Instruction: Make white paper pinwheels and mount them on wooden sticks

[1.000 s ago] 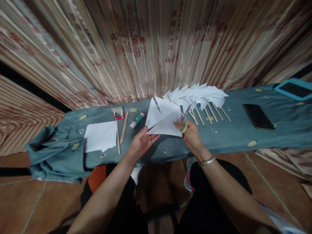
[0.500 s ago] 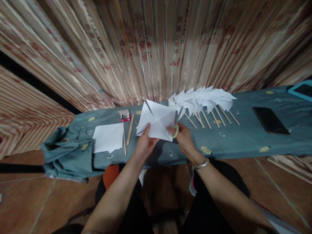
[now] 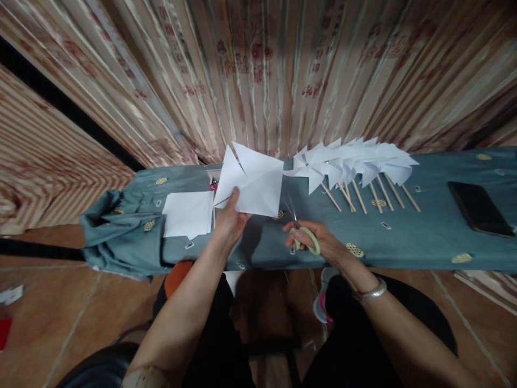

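Note:
My left hand [image 3: 228,220] pinches the lower edge of a white paper square [image 3: 251,180] with cuts running in from its corners, held up above the cloth-covered table [image 3: 412,237]. My right hand [image 3: 319,243] is closed on green-handled scissors [image 3: 301,229], blades pointing up towards the paper, a short gap between them. A silver bangle sits on my right wrist.
A row of several finished white paper pinwheels on wooden sticks [image 3: 355,164] lies at the back right. A stack of white paper [image 3: 186,213] lies to the left, with sticks and a small red box partly hidden behind the held sheet. A black phone [image 3: 479,207] lies at far right.
My right hand has let go of the paper and dropped down and right with the scissors. My left hand has raised the sheet alone.

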Action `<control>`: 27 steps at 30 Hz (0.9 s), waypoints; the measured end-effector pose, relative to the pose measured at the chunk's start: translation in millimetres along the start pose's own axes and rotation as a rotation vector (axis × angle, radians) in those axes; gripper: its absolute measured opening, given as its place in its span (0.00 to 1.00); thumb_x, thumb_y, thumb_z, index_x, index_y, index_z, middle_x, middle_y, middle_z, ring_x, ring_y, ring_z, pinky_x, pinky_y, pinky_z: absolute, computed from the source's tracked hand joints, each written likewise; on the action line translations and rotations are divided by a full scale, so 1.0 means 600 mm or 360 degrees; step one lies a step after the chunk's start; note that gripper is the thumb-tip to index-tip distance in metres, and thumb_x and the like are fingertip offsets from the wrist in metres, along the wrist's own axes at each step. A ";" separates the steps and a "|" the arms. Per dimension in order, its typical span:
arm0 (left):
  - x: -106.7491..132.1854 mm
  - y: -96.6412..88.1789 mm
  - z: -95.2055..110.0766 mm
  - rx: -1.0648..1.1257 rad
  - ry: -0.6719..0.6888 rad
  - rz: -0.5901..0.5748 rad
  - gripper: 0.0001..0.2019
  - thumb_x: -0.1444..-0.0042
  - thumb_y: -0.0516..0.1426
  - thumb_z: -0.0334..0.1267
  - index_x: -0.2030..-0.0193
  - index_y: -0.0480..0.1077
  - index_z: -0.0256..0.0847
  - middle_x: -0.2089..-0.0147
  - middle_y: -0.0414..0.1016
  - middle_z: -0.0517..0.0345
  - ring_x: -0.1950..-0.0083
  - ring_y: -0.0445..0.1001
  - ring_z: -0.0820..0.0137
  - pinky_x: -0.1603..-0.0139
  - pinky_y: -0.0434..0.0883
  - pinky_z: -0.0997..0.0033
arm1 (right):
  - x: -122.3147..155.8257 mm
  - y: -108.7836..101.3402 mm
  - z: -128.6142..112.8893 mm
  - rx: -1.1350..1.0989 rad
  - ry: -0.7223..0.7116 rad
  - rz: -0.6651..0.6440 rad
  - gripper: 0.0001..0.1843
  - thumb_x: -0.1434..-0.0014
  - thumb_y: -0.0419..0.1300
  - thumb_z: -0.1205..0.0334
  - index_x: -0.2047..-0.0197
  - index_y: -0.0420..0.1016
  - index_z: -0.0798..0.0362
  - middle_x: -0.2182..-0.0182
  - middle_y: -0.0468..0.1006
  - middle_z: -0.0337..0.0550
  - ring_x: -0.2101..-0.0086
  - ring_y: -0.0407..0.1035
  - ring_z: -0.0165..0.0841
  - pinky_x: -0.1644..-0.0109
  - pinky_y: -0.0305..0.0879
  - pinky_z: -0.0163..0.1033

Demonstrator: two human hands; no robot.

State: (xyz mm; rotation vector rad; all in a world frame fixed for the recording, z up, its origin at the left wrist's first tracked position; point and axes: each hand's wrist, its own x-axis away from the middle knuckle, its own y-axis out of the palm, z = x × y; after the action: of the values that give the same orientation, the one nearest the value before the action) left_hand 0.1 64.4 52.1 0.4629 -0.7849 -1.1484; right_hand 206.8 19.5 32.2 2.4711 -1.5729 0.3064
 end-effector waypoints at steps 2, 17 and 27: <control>0.000 -0.001 0.002 -0.0024 0.0007 -0.0030 0.14 0.39 0.57 0.30 0.47 0.71 0.38 0.54 0.82 0.51 0.51 0.80 0.67 0.43 0.73 0.66 | 0.008 -0.001 0.004 0.0017 0.0068 -0.0138 0.29 0.54 0.68 0.39 0.59 0.75 0.55 0.73 0.78 0.41 0.74 0.68 0.28 0.69 0.64 0.34; 0.010 0.006 -0.027 -0.0105 -0.0065 -0.0181 0.18 0.40 0.59 0.33 0.43 0.69 0.41 0.49 0.80 0.51 0.43 0.75 0.61 0.40 0.72 0.59 | 0.017 0.000 0.019 0.0047 0.0097 -0.0169 0.26 0.52 0.67 0.40 0.63 0.76 0.55 0.74 0.75 0.39 0.74 0.66 0.26 0.70 0.62 0.33; 0.014 0.005 -0.030 -0.0151 -0.0084 -0.0172 0.15 0.41 0.59 0.34 0.47 0.71 0.40 0.45 0.77 0.48 0.40 0.72 0.59 0.37 0.68 0.54 | 0.017 0.002 0.021 0.0052 0.0078 -0.0175 0.25 0.51 0.67 0.41 0.61 0.77 0.55 0.74 0.75 0.39 0.74 0.67 0.27 0.70 0.64 0.33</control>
State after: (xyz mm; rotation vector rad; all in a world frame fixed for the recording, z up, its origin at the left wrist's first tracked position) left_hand 17.0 56.2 45.0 0.4013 -0.7548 -1.2971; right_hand 210.7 6.9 22.7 2.5427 -1.4177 0.3749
